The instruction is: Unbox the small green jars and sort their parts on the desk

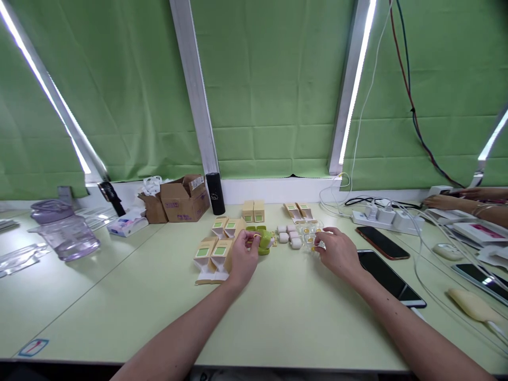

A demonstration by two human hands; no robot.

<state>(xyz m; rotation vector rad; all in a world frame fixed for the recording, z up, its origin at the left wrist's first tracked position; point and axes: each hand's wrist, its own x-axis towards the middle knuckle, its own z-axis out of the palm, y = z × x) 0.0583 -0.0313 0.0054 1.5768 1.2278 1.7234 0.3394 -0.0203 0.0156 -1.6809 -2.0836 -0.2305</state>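
My left hand (243,257) is closed in a pinch on a small green round case (265,242) in the middle of the pale green table (119,296). My right hand (337,251) is curled, its fingertips pinching a small clear plastic piece (319,245) beside a cluster of clear trays (310,233). Several small white oblong cases (291,237) lie between the two hands. Tan cartons with green labels (214,253) lie open just left of my left hand, and more stand behind (254,210).
Two dark phones (387,272) lie right of my right hand, a power strip with cables (383,216) behind them. Another person's arms (468,203) reach in at far right. A brown cardboard box (184,198), black cylinder (215,193) and purple water jug (63,230) stand to the left.
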